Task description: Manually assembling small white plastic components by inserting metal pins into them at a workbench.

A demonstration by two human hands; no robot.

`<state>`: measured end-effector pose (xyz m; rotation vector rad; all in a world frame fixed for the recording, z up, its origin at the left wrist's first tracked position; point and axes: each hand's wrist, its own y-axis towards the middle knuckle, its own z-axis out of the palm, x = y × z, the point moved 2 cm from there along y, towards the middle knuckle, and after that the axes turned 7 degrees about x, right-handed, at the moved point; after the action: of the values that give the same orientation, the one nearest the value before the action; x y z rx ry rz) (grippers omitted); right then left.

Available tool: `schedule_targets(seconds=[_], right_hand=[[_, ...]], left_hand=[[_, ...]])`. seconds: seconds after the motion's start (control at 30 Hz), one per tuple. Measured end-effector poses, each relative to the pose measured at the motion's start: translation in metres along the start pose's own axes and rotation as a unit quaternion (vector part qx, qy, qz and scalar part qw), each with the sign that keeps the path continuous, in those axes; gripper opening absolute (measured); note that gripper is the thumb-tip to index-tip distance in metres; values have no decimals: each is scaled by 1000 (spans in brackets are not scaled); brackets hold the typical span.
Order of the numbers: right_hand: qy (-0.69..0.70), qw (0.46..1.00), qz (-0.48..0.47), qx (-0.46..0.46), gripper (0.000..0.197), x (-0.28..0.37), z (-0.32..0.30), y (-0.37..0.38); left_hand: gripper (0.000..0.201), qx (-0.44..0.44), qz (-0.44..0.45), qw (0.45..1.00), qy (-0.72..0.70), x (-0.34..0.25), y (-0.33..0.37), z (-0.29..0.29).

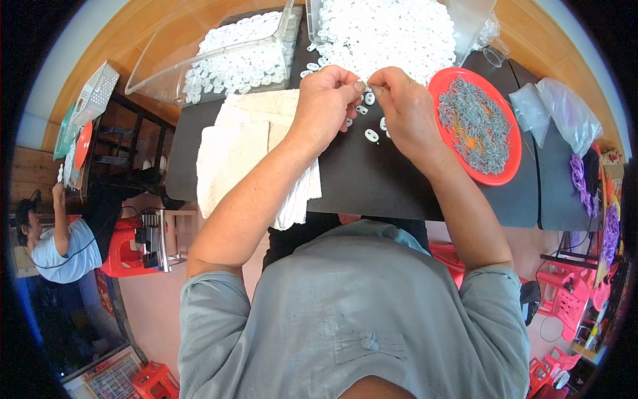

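Observation:
My left hand (325, 106) and my right hand (407, 110) meet over the dark table (372, 179), fingertips nearly touching. Both are closed in a pinch; what sits between the fingers is too small and covered to make out. Just below them lie several white oval plastic pieces with two holes, one of them a loose oval piece (371, 135). To the right of my right hand is a red plate (508, 169) full of small grey metal screws or nails (475, 126). A large heap of white pieces (385, 36) spreads beyond my hands.
A clear plastic bin (143, 76) with more white pieces lies at the far left. Folded cream cloth (232, 156) rests by my left forearm. Clear plastic bags (568, 113) and purple cord (581, 186) are at the right. Another person (66, 246) sits at the far left.

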<state>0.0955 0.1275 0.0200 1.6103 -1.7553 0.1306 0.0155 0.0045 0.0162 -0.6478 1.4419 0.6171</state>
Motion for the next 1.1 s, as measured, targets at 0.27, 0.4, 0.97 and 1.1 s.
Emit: schedule_targets(seconds=[0.27,0.4,0.97,1.1], right_hand=[[-33,999,-1,-18,13,-3,10,1],[-34,999,0,-27,13,-1,15,0],[24,996,-46,-77,7,-5,18,5],[15,999,-38,-35,11,-7,-12,13]], left_hand=[[9,-7,3,1000,17,6,1,4],[11,-37,9,999,12,10,1,5],[13,-69,62,995,40,15,4,7],[10,-75,37,996,-28,9,9,-3]])
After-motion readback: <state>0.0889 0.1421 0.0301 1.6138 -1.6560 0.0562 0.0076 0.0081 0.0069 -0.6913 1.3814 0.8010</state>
